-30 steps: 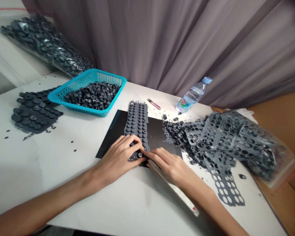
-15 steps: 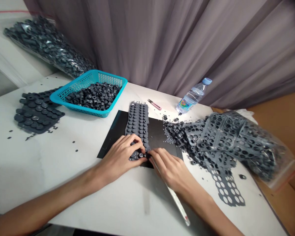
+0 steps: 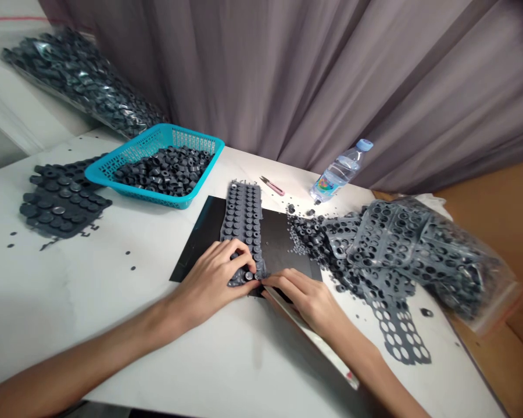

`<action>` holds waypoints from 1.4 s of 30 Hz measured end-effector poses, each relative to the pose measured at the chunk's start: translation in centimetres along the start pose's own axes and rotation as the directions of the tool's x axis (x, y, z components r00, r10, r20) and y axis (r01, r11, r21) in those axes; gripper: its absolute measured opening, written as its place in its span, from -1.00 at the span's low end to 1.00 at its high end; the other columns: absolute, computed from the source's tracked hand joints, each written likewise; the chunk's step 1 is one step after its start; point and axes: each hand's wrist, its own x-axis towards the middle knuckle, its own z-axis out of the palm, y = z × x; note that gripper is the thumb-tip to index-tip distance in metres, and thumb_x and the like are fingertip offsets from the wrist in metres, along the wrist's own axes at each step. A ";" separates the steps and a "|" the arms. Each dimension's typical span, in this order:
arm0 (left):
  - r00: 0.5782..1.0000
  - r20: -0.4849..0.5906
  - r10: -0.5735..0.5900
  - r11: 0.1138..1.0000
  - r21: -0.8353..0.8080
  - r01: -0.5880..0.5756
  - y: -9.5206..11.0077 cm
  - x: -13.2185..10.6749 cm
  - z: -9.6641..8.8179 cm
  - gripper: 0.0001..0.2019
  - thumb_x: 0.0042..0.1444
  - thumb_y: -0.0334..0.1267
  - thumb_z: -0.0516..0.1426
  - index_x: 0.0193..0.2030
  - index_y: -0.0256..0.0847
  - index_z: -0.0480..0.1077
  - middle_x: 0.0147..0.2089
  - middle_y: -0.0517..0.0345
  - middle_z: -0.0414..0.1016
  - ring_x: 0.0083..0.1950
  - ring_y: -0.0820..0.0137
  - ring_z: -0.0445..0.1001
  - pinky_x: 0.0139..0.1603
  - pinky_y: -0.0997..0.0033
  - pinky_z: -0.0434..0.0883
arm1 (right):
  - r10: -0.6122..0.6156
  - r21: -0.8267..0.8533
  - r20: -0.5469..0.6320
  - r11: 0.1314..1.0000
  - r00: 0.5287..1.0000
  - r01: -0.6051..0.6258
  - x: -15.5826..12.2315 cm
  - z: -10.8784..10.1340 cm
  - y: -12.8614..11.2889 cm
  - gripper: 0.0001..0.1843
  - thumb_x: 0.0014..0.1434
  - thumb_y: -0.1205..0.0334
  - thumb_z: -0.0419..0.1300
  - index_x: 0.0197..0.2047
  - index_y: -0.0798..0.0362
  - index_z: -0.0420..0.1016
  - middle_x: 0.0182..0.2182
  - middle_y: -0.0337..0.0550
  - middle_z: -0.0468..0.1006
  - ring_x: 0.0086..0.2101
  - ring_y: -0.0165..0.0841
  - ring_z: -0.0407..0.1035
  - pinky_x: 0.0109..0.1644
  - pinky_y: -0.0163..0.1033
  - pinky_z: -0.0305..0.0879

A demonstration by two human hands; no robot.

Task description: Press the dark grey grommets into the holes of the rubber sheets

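A long dark-grey rubber sheet (image 3: 243,217) with rows of round raised caps lies on a black mat (image 3: 200,232). My left hand (image 3: 224,264) grips the sheet's near end, thumb and fingertips closed around its caps. Just beside those fingertips, my right hand (image 3: 303,296) is closed on a slim, white-wrapped stick-like tool (image 3: 326,354). The tool slants toward the lower right and has a red mark near its end. Its working tip is hidden among the fingers at the sheet's right edge.
A blue basket (image 3: 157,200) of grey rubber pieces stands behind left, near another capped sheet (image 3: 63,203). At right are punched-out sheets (image 3: 387,238), loose pieces (image 3: 316,238) and a plastic bag (image 3: 492,290). Pink-handled snips (image 3: 272,186) and a water bottle (image 3: 340,171) lie at the back.
The tool's free end has swung to the right and slightly up as my right hand turned. My left hand keeps its grip on the sheet. The whole view has shifted slightly.
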 end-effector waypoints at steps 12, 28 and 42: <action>1.000 0.013 -0.016 1.000 -0.018 0.017 0.1 0.1 -0.1 -0.90 0.29 -0.20 0.25 -0.15 -0.11 0.43 -0.03 0.15 0.47 -0.02 0.24 0.48 0.04 0.13 0.36 | -0.017 -0.179 -0.005 0.984 1.000 0.015 -0.1 0.9 -0.3 -0.76 0.52 0.28 0.02 0.07 0.10 0.48 -0.22 -0.06 0.65 -0.24 -0.29 0.53 -0.29 -0.27 0.44; 0.998 0.057 -0.037 0.999 -0.021 0.038 0.2 0.2 0.0 -0.89 0.31 -0.16 0.22 -0.13 -0.10 0.43 -0.01 0.14 0.43 0.01 0.21 0.45 0.09 0.09 0.35 | 0.263 -0.155 -0.137 0.947 0.955 -0.283 -0.8 0.5 0.8 -0.81 0.49 0.24 0.06 0.06 0.05 0.45 -0.17 -0.04 0.61 -0.20 -0.25 0.57 -0.19 -0.23 0.47; 0.998 0.069 -0.007 0.986 -0.163 0.019 0.6 -0.4 -0.5 -0.87 0.34 -0.31 0.18 -0.02 -0.11 0.33 0.05 0.11 0.36 0.08 0.27 0.47 0.17 0.17 0.43 | 0.022 0.066 -0.089 0.998 0.996 -0.017 -0.3 -0.6 0.1 -0.85 0.47 0.20 0.14 -0.11 0.04 0.51 -0.23 -0.08 0.66 -0.28 -0.32 0.52 -0.19 -0.27 0.44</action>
